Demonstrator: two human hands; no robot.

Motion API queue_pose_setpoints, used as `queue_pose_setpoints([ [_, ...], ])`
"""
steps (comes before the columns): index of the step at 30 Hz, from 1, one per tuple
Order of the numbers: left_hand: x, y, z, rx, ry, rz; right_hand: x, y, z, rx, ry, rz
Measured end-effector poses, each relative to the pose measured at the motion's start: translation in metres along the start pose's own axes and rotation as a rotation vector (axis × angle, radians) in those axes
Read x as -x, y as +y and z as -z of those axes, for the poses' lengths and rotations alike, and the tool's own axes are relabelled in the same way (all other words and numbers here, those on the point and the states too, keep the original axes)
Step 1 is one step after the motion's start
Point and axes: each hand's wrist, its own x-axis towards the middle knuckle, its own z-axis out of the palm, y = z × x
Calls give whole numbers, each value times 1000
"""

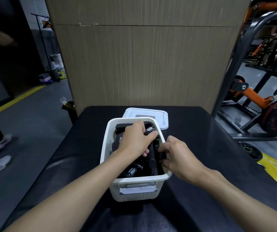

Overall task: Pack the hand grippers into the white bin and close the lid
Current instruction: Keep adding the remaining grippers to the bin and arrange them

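Clearly, in the head view, the white bin (134,196) sits mid-desk (201,131), toward the near edge. The hand grippers (152,158) lie heaped inside it, black handles crossed over one another.

My left hand (135,139) is down in the far half of the bin, fingers curled round one gripper just beside its coil spring (149,128). My right hand (179,156) reaches over the right rim and pinches a black handle (162,155) just inside that wall. The lid (149,113) lies off, behind the bin toward the desk's far edge; whether it touches the far rim I cannot tell.

I judge the grippers stiff and fairly heavy, with steel coils and hard grips; they are not fragile but likely to tangle. I would take each by a handle, not the coil. The lid looks like light, slightly flexible plastic, best lifted by its edges.
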Motion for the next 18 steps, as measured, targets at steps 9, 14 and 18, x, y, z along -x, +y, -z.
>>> queue_pose_setpoints([
  [9, 3, -18, 2, 176, -424, 93, -6, 1, 3, -24, 31, -38],
  [14, 7, -14, 2, 282, -422, 178, -2, 3, -3, -37, 97, -50],
  [18, 8, -10, 5, 237, -475, 189, -8, 3, -6, -9, 162, -31],
])
